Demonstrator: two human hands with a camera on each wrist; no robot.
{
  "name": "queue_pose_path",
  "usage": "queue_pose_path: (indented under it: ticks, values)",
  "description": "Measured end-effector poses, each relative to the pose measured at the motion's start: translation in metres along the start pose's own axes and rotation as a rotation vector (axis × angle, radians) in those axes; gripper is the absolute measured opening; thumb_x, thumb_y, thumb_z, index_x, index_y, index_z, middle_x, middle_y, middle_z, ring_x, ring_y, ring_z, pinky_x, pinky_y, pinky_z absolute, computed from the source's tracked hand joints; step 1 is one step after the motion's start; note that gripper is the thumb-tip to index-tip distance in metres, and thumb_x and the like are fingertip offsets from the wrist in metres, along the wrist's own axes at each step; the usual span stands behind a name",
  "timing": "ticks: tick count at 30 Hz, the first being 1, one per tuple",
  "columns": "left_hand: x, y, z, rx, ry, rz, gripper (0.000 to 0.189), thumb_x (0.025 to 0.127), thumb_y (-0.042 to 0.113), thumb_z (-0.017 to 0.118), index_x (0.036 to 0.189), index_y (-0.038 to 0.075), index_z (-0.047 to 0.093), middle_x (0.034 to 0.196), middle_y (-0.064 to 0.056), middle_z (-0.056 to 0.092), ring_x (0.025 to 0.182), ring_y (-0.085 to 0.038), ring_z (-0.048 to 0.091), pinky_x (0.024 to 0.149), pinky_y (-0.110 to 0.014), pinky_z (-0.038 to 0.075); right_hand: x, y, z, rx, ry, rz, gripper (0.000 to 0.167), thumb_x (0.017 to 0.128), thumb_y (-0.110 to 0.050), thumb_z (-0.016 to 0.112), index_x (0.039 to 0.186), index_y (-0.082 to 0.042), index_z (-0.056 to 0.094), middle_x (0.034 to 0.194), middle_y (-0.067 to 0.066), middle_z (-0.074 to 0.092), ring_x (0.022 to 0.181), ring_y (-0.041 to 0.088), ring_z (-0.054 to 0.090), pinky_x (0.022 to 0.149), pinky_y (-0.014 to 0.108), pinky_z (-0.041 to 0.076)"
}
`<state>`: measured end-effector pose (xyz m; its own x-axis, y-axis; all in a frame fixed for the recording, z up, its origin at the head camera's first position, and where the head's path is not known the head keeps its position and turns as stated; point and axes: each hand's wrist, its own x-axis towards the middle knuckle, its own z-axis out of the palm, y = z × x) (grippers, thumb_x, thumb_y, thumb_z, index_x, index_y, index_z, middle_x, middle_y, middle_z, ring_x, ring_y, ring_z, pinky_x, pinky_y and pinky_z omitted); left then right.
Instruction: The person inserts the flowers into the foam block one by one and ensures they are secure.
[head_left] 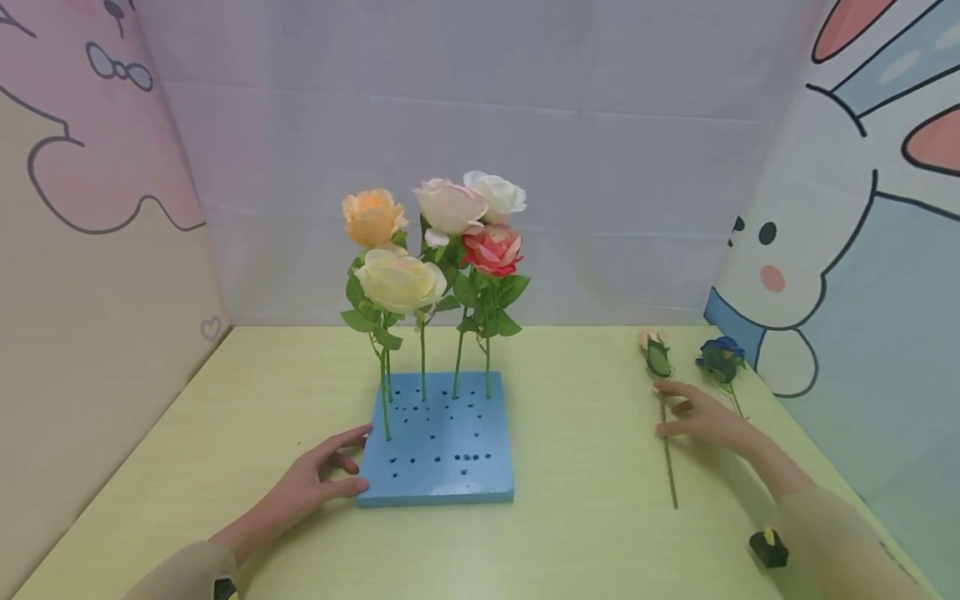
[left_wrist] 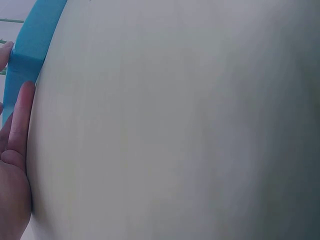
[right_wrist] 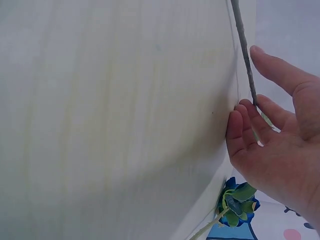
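My left hand (head_left: 318, 471) rests against the left edge of a blue foam-like board (head_left: 450, 485) full of small holes, touching it with thumb and fingertips. The left wrist view shows this hand (left_wrist: 17, 125) at the board's side (left_wrist: 35, 37). My right hand (head_left: 705, 417) is over the stem of a pale peach rose (head_left: 654, 343) lying on the table. In the right wrist view the stem (right_wrist: 243, 47) passes between the spread thumb and loosely bent fingers, near the fingertips but not pinched. A blue rose (head_left: 722, 358) lies just right of that hand.
Several roses stand upright in the board: orange (head_left: 373, 218), cream (head_left: 400, 281), pale pink (head_left: 450, 206), white (head_left: 497, 196) and coral red (head_left: 492, 250). The yellow table (head_left: 577, 467) meets a pale curtain at the back and printed panels on both sides.
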<state>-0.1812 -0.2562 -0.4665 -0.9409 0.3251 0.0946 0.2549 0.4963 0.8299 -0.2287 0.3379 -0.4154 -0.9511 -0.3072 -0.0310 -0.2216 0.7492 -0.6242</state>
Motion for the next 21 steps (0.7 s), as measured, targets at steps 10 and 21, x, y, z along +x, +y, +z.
queue_pose_path:
  ticks: [10, 21]
  values:
    - [-0.0002, 0.0018, -0.0001, 0.009, 0.0, -0.013, 0.074, 0.084, 0.028, 0.078, 0.149, 0.019, 0.044, 0.142, -0.015, 0.056, 0.093, 0.0, 0.058, 0.078, -0.02, 0.042, 0.0003, 0.0017, 0.0044, 0.185, 0.002, 0.016, 0.081, 0.089, -0.009, 0.071, 0.152, 0.004, 0.022, 0.135, 0.04, 0.046, 0.108, 0.041, 0.064, 0.074, 0.027, 0.051]
    - [0.0002, -0.0012, 0.0004, 0.0, 0.004, 0.007, 0.073, 0.084, 0.026, 0.078, 0.149, 0.018, 0.044, 0.141, -0.016, 0.056, 0.093, 0.0, 0.059, 0.079, -0.02, 0.043, 0.0014, -0.0027, 0.0088, 0.251, 0.073, 0.175, 0.066, 0.091, -0.012, 0.069, 0.14, 0.016, 0.035, 0.119, 0.032, 0.066, 0.091, 0.014, 0.072, 0.075, 0.024, 0.056]
